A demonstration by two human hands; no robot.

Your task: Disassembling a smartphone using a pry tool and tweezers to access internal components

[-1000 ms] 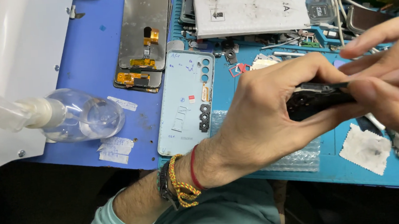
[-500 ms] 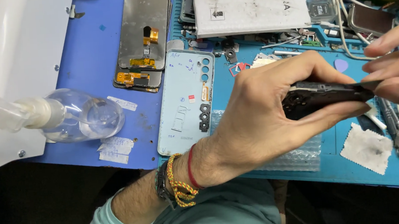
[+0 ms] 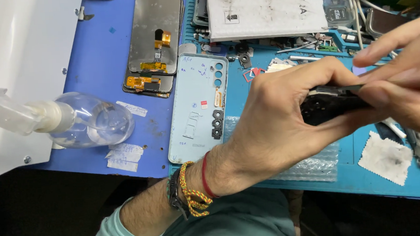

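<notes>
From the head cam, the left hand (image 3: 279, 123) is clamped around a dark phone body (image 3: 330, 105), holding it up off the blue mat (image 3: 352, 172) so the right hand (image 3: 409, 79) can pinch its top edge. The pale back cover (image 3: 194, 109) lies flat just left, parked out of the way.

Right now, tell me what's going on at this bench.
A person is holding a small dark phone part above a blue work mat, the left hand wrapped around it and the right hand pinching its edge with its fingertips. A pale blue phone back cover lies flat beside the left hand, two display panels behind it. A clear plastic bottle lies on its side further left.
</notes>
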